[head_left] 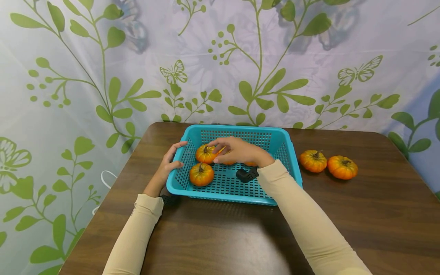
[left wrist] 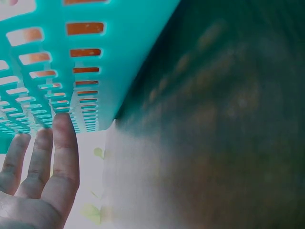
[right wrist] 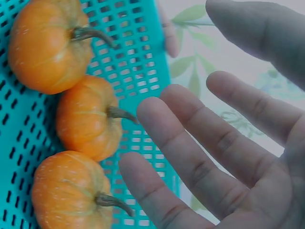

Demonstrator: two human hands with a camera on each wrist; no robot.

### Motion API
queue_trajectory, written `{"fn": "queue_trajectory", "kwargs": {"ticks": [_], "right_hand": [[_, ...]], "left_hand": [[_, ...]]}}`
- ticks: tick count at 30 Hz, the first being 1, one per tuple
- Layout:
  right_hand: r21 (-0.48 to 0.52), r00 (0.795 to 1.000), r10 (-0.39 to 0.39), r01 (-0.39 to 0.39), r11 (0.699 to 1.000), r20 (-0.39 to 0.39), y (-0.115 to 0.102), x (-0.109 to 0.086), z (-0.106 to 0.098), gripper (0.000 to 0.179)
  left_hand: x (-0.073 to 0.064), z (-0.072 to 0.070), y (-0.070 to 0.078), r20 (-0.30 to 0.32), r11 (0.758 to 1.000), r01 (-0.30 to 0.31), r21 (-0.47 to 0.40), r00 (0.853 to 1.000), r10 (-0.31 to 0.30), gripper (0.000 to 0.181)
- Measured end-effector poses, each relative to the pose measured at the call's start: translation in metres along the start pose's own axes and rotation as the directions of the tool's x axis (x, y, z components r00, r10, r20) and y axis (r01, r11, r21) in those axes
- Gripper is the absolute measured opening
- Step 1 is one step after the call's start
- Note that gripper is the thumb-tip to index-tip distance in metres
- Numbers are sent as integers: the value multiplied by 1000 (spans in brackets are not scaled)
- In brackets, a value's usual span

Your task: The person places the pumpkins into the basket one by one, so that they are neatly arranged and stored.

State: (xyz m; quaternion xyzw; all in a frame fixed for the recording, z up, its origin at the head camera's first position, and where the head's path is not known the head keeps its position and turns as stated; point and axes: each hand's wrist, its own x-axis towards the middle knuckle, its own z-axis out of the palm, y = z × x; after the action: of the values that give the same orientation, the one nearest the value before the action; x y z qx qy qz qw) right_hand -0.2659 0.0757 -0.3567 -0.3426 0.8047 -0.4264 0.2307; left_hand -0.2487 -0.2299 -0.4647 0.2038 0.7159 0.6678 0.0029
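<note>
head view: the blue basket (head_left: 233, 198) rests on the brown table (head_left: 220, 236), open top upward, so its walls pen in the round pumpkins. inside, towards the basket's left end, lie a front pumpkin (head_left: 201, 175) and a back pumpkin (head_left: 204, 154); orange patches show farther right in the basket, part hidden by the right hand (head_left: 237, 149). outside, just past the basket's right end, sit a nearer pumpkin (head_left: 313, 161) and a farther pumpkin (head_left: 342, 167), close side by side. the left hand (head_left: 167, 167) touches the basket's left end, its fingers nearly straight in the left wrist view, probably to stop the basket sliding. the right hand is poised over the basket's inside, fingers spread and loosely bent, gripping nothing, perhaps held high to clear the stems; the right wrist view shows three pumpkins beside it. whether a fingertip touches one, i cannot tell.
</note>
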Motion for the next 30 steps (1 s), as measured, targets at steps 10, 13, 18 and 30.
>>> {"fn": "queue_trajectory", "kwargs": {"ticks": [10,13,18,30], "right_hand": [[8,992,-98,99,995,-82,-7,-16,-7,55],[-5,988,-123,123,992,-98,-10,-22,-8,55],[-16,978,-159,158,987,-136,-17,-34,-9,54],[-35,956,-199,197,980,-217,-25,-69,-14,51]], "left_hand": [[1,0,-3,4,1000,-13,-10,1000,13,77],[2,0,-2,8,1000,-22,-9,1000,22,77],[1,0,-3,4,1000,-28,-4,1000,28,77],[1,-1,-5,-1,1000,-18,3,1000,18,79]]}}
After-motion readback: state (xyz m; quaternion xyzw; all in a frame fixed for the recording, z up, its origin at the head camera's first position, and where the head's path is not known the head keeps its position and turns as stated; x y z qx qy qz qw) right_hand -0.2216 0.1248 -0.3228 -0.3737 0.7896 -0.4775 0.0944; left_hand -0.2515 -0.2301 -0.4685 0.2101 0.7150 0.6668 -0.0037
